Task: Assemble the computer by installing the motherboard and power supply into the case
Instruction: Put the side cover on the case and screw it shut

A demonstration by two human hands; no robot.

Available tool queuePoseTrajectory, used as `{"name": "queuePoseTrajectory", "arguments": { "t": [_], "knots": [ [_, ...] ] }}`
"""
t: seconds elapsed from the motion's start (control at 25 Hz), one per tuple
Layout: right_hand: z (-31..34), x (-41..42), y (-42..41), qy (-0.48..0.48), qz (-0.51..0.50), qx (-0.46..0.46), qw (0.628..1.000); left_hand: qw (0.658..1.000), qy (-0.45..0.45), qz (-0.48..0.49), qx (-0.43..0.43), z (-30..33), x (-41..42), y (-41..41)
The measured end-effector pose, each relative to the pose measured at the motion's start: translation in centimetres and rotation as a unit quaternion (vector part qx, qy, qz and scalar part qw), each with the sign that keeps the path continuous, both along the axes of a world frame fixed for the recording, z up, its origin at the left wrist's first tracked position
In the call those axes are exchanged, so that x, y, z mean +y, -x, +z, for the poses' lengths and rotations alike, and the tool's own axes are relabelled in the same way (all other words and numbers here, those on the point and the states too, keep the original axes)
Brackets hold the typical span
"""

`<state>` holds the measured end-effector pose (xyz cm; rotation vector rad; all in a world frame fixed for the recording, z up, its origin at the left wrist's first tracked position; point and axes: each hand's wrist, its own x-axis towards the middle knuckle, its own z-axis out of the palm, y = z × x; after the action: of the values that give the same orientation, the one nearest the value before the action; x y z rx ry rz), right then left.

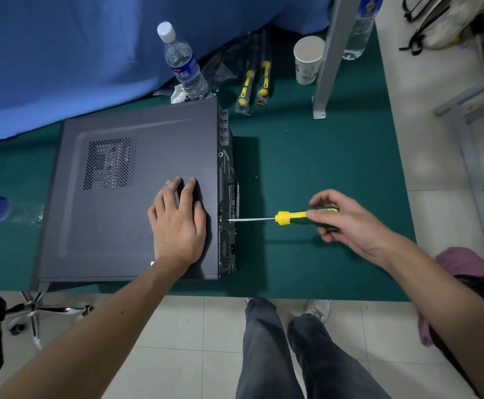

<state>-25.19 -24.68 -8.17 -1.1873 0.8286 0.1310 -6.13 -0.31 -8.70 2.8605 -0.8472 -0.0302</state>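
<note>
One computer case (125,197), closed, on its side on green table (321,168). Left hand (179,223) flat atop, fingers straight. Right hand (347,220) grips screwdriver (281,218); tip at case rear.

Case (125,197) lies on its side, left on the table (321,156). Left hand (179,223) on its top panel, near-right. Screwdriver (278,218) right of case, tip at its rear face, right hand (347,221) on handle. Bottle (183,63) and cup (308,60) far.
</note>
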Motion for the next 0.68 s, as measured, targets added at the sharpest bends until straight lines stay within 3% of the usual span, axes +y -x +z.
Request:
{"name": "queuePoseTrajectory", "arguments": {
  "t": [0.12, 0.24, 0.32, 0.48, 0.6, 0.68],
  "knots": [
    [0.38, -0.09, 0.11, 0.044, -0.026, -0.027, 0.998, 1.0, 0.002, 0.0, 0.0, 0.03, -0.1, -0.02],
    [0.63, 0.57, -0.33, 0.133, 0.055, 0.072, 0.987, 1.0, 0.002, 0.0, 0.0, 0.03, -0.08, -0.08],
    [0.6, 0.6, -0.17, 0.115, 0.086, 0.074, 0.987, 1.0, 0.003, 0.001, -0.001, 0.04, 0.03, -0.01],
    [0.75, -0.13, 0.34, 0.015, 0.016, -0.006, 1.0, 1.0, 0.003, 0.002, -0.004, 0.04, -0.01, 0.06],
    [0.79, 0.35, -0.2, 0.1, 0.037, 0.064, 0.992, 1.0, 0.004, 0.001, -0.006, -0.08, -0.17, -0.02],
    [0.61, 0.39, -0.34, 0.106, 0.056, 0.088, 0.989, 1.0, 0.005, 0.0, -0.004, -0.27, -0.09, 0.05]
  ]
}}
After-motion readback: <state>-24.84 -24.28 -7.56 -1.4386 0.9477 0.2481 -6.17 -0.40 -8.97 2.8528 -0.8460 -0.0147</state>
